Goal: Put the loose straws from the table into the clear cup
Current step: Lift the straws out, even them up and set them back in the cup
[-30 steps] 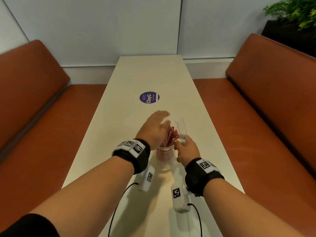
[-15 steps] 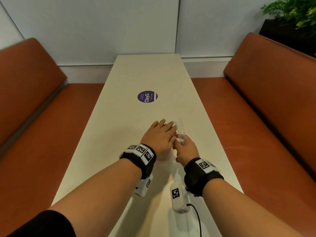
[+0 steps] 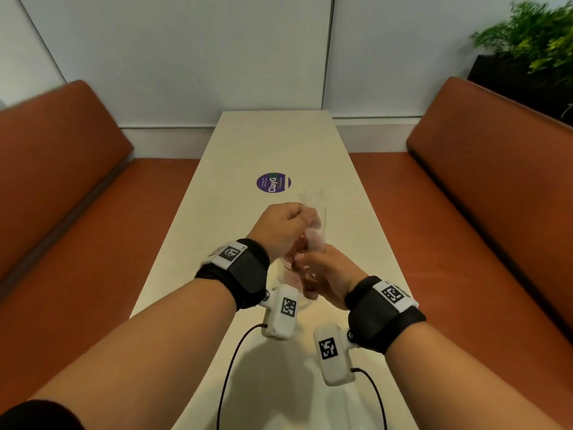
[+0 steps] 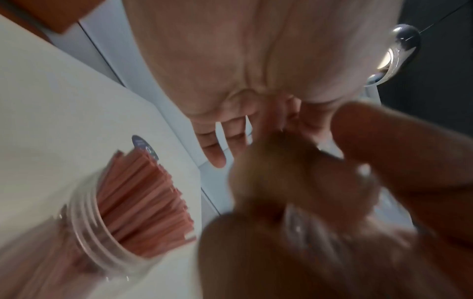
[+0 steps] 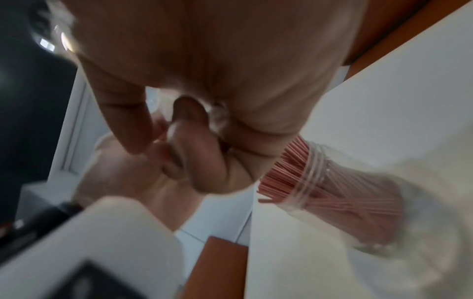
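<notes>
A clear threaded cup (image 4: pixel 87 218) full of pink straws (image 4: pixel 143 198) stands on the white table (image 3: pixel 217 231). In the head view it is mostly hidden under my hands, with only its rim (image 3: pixel 286 264) showing. Just above it, my right hand (image 3: pixel 322 271) pinches the lower end of a tall clear cover (image 3: pixel 314 203). My left hand (image 3: pixel 285 226) has its fingers curled against the cover's upper part. The right wrist view shows the cup (image 5: pixel 358 212) and the straws (image 5: pixel 284 174) below my palm. No loose straws show on the table.
A purple round sticker (image 3: pixel 273 182) lies on the table beyond my hands. Orange benches (image 3: pixel 77 212) (image 3: pixel 480 197) run along both long sides, and a potted plant (image 3: pixel 533 38) stands at the back right. Wrist-camera cables (image 3: pixel 229 367) trail over the near table.
My left hand was flat on top of the straws; it has lifted off and curled onto the clear cover. My right hand still holds the cover.
</notes>
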